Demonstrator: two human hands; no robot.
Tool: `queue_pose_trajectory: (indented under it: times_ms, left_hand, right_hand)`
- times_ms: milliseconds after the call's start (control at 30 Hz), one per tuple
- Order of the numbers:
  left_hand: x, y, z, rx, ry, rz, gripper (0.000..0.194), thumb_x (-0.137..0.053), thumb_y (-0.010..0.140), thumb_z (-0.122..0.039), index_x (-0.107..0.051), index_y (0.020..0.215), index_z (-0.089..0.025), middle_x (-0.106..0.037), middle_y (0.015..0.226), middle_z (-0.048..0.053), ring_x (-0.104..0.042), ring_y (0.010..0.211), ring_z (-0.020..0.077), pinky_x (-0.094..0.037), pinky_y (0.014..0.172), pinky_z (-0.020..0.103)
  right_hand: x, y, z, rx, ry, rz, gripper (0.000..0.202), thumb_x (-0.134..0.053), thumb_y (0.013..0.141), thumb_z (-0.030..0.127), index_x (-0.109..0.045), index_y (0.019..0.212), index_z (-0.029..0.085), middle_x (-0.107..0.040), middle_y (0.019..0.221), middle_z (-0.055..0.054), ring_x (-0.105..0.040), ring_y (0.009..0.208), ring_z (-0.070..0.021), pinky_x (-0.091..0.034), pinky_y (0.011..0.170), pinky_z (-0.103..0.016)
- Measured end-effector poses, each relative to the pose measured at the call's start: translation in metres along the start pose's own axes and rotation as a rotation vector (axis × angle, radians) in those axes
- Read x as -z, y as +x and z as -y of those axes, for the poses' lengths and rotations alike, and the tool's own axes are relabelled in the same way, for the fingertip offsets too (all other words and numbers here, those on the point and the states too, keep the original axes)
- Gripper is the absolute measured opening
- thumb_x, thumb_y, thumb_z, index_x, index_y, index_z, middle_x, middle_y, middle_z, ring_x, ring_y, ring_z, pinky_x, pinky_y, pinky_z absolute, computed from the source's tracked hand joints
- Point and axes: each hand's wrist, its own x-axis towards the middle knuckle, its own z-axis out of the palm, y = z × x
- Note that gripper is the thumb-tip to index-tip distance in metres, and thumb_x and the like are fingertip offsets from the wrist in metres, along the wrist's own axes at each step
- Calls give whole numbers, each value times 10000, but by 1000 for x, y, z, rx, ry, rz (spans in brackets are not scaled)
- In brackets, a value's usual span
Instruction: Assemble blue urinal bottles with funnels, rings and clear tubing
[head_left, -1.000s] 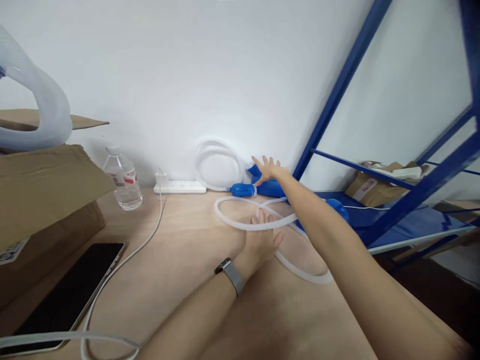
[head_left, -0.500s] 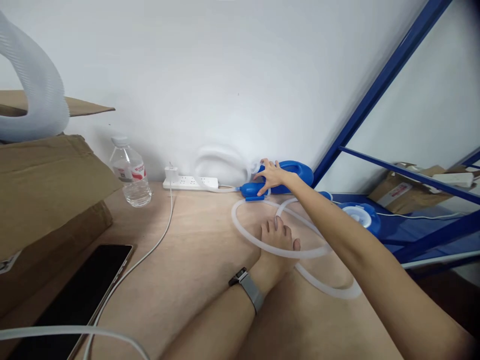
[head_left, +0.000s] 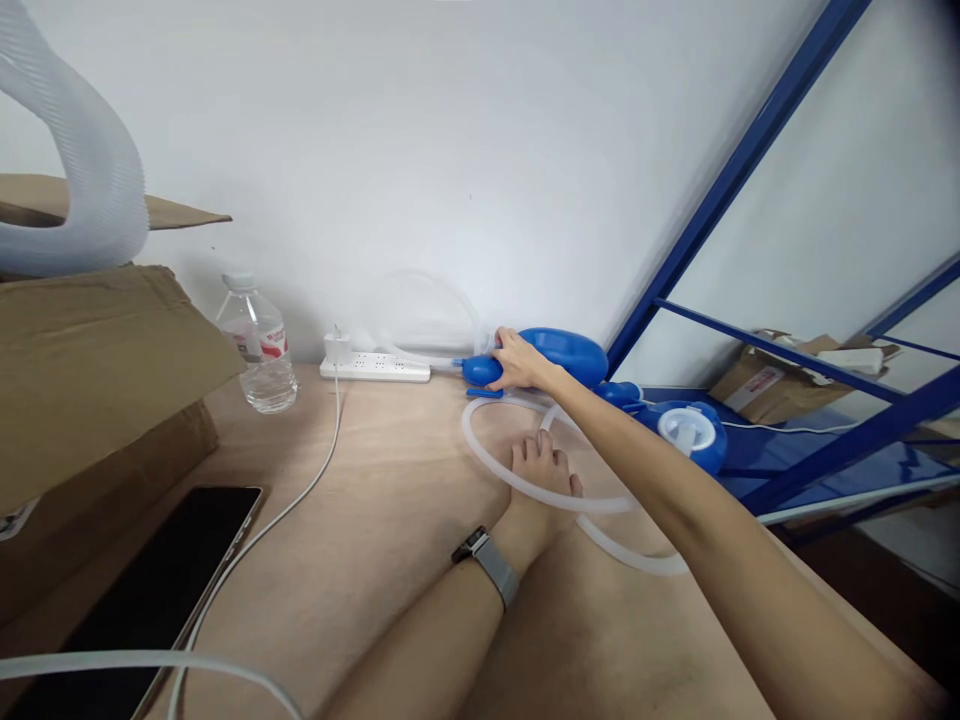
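Note:
My right hand (head_left: 519, 362) reaches to the wall, fingers curled round the end of a blue squeeze bulb (head_left: 481, 370) with a clear hose. Part of its grip is hidden. Just behind lies a blue plastic jug (head_left: 564, 355) on its side. My left hand (head_left: 541, 475), with a watch (head_left: 480, 548) on the wrist, lies palm down on the table, fingers apart. A translucent hose (head_left: 517, 478) loops over its back, and another stretch of hose (head_left: 626, 553) runs out from beneath it. A small blue clip (head_left: 484, 393) sits below the bulb.
On the left are a cardboard box (head_left: 105, 370), a corrugated hose (head_left: 112, 170), a water bottle (head_left: 262, 345) and a dark phone or tablet (head_left: 142, 600). A white power strip (head_left: 382, 367) lies by the wall. A blue metal frame (head_left: 720, 180) and a blue white-lidded container (head_left: 705, 450) stand right.
My right hand's fingers have drawn in from a wide spread to close round the bulb. My left hand stays on the table. The view has turned slightly right.

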Motion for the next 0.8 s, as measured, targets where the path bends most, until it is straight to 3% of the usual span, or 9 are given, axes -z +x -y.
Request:
queue_pose_trajectory:
  times_ms: [67, 200, 333, 500, 600, 700, 800]
  left_hand:
    - [2, 0, 0, -5, 2, 16, 477, -493, 997, -398, -687, 1300, -85, -492, 1550, 229, -543, 1261, 387, -441, 1020, 550]
    - [-1, -1, 1, -3, 22, -33, 462, -490, 997, -391, -692, 1282, -88, -514, 1535, 204, -537, 1270, 378, -440, 1033, 537]
    - [-10, -2, 0, 6, 28, -124, 420, -491, 1013, -384, -713, 1225, -98, -531, 1521, 206, -554, 1258, 368, -449, 1030, 532]
    - [-11, -2, 3, 65, 26, -248, 473, -411, 1066, -359, -664, 1330, -58, -622, 1356, 276, -611, 1151, 368, -465, 980, 548]
    - [-2, -5, 10, 70, 34, -215, 531, -375, 1080, -360, -562, 1454, -33, -645, 1266, 286, -615, 1149, 369, -466, 963, 528]
    - [11, -12, 19, 78, 43, -167, 500, -369, 1074, -320, -567, 1431, -31, -667, 1189, 265, -611, 1159, 360, -461, 961, 508]
    - [25, -26, 31, 129, 57, -124, 432, -359, 1058, -270, -625, 1326, -58, -677, 1182, 244, -612, 1160, 351, -453, 974, 500]
  right_hand:
    - [5, -1, -1, -8, 91, -44, 639, -860, 731, 555, -768, 1128, 64, -495, 1232, -210, -516, 1153, -361, -488, 1027, -472]
    - [21, -3, -5, 29, 243, -192, 631, -885, 702, 574, -778, 1090, 88, -447, 1143, -135, -521, 1074, -311, -504, 1011, -472]
    - [56, -11, -7, 45, 323, -381, 703, -904, 668, 598, -765, 1125, 83, -425, 1182, -135, -516, 1093, -298, -486, 1031, -482]
    - [147, -43, 5, 47, 311, -554, 628, -934, 642, 555, -756, 1082, 143, -471, 1247, -124, -511, 1140, -278, -482, 1049, -476]
    - [214, -77, 24, 13, 310, -672, 543, -962, 595, 536, -774, 969, 191, -509, 1175, -88, -533, 1123, -275, -529, 1032, -468]
    - [271, -120, 49, -3, 387, -775, 358, -909, 711, 491, -771, 861, 197, -567, 1093, -79, -581, 1090, -241, -552, 991, -424]
    - [309, -163, 78, 123, 686, -796, 302, -799, 856, 463, -754, 833, 165, -596, 831, -5, -661, 898, -159, -556, 820, -345]
